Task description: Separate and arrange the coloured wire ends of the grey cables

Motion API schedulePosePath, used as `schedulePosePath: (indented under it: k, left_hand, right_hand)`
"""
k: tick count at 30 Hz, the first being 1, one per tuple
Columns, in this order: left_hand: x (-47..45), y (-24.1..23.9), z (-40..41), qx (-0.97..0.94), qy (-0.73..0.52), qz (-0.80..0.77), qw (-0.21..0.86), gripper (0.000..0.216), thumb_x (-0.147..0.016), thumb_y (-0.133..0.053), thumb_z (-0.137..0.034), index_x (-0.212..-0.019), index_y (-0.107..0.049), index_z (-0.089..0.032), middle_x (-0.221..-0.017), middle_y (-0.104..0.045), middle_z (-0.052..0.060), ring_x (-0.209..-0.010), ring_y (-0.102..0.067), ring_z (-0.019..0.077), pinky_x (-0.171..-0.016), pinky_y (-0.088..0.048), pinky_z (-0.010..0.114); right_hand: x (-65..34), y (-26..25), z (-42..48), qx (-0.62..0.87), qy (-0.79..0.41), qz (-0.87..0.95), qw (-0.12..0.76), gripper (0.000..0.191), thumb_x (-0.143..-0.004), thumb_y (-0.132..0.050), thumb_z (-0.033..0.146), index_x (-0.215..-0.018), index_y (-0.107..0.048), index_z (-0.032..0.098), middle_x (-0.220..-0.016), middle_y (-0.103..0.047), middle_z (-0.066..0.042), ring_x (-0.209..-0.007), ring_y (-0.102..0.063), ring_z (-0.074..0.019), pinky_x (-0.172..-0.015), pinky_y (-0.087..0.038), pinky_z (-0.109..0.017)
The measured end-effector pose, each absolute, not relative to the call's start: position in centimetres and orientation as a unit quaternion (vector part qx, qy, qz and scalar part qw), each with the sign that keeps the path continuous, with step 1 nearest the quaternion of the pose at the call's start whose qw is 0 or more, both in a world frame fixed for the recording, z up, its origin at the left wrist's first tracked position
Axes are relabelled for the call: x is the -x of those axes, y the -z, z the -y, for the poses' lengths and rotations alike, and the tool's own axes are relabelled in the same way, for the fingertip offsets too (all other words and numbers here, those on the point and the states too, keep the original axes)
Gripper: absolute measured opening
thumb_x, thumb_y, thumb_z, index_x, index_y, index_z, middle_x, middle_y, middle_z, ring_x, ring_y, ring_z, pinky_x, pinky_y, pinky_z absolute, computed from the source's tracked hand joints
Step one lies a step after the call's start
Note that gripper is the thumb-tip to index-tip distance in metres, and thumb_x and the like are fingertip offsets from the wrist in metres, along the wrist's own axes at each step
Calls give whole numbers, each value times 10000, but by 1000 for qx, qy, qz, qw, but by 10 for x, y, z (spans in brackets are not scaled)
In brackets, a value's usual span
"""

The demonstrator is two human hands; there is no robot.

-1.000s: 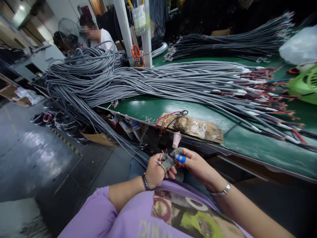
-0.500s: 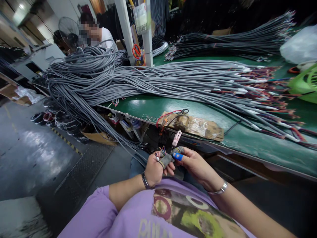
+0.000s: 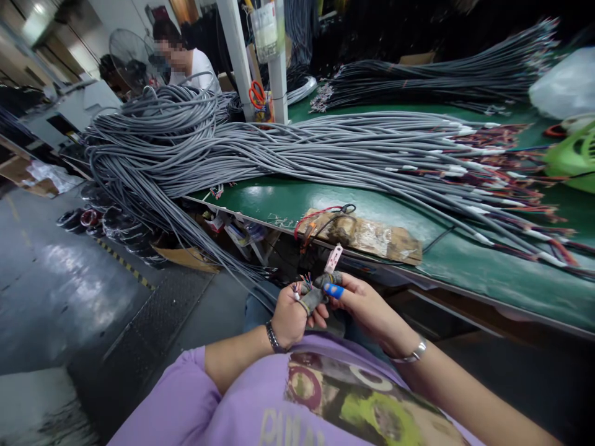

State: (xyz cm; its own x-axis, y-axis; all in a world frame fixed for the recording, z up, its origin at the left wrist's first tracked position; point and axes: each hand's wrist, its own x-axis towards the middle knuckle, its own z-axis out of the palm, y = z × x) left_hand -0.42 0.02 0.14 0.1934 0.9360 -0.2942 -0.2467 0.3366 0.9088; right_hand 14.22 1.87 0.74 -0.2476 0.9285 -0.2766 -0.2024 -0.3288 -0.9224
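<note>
My left hand (image 3: 290,313) is closed on the end of a grey cable, where thin coloured wires (image 3: 305,279) fan out above the fingers. Grey fabric covers the left thumb and a fingertip. Close against it, my right hand (image 3: 360,303) is pinched at the same spot, with blue tape (image 3: 333,290) round the thumb and grey fabric on the index finger. A pale pink strip (image 3: 333,258) with dark marks rises just above the right fingertips; whether they grip it is unclear. What lies between the right fingertips is hidden.
A large bundle of grey cables (image 3: 279,148) lies along the green bench (image 3: 251,201). Taped cardboard (image 3: 381,238) sits at its front edge. Black cables (image 3: 418,83), a green basket (image 3: 574,155) and a white post (image 3: 279,93) stand beyond. Another person (image 3: 199,68) is at the back left.
The pink strip has shifted slightly and leans more to the right. My right fingertips have turned a little against the left hand; the left hand stays in place.
</note>
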Motion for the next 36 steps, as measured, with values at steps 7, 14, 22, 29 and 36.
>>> schedulePosePath:
  k: [7,14,22,29,36]
  left_hand:
    - [4,0,0,-373,-438,-474,666,406,-724,-671,-527,-670,-539,-147,-513,-600,4,-348,-510,77,-331,-262,172]
    - [5,1,1,-396,-415,-480,663,430,-735,-647,-562,-691,-540,-147,-526,-606,10,-378,-535,85,-348,-278,172]
    - [10,5,0,-430,-377,-463,677,406,-728,-668,-537,-713,-538,-153,-549,-615,2,-396,-561,95,-354,-315,175]
    - [7,1,2,-371,-444,-473,665,421,-710,-673,-546,-688,-552,-144,-526,-610,12,-379,-542,88,-357,-288,175]
    - [1,-16,-1,-327,-460,-466,681,443,-652,-687,-567,-664,-541,-148,-526,-609,13,-357,-522,80,-338,-238,181]
  right_hand:
    - [-139,-2,-20,467,-664,402,424,330,-626,-799,456,-686,-653,165,-629,-578,2,-569,-440,-113,-562,-350,-268]
    - [-136,-9,-19,453,-685,386,421,336,-627,-812,456,-733,-658,177,-617,-604,-3,-534,-486,-112,-540,-385,-262]
    - [-139,-18,-20,435,-676,439,401,353,-633,-792,497,-691,-645,181,-597,-626,-8,-525,-513,-134,-555,-407,-286]
    - [-135,-5,-18,470,-674,353,447,315,-617,-803,419,-634,-597,181,-576,-516,22,-544,-415,-108,-543,-361,-260]
    - [-145,3,-34,405,-747,255,461,347,-744,-635,577,-758,-614,231,-686,-561,-12,-554,-476,-147,-592,-455,-324]
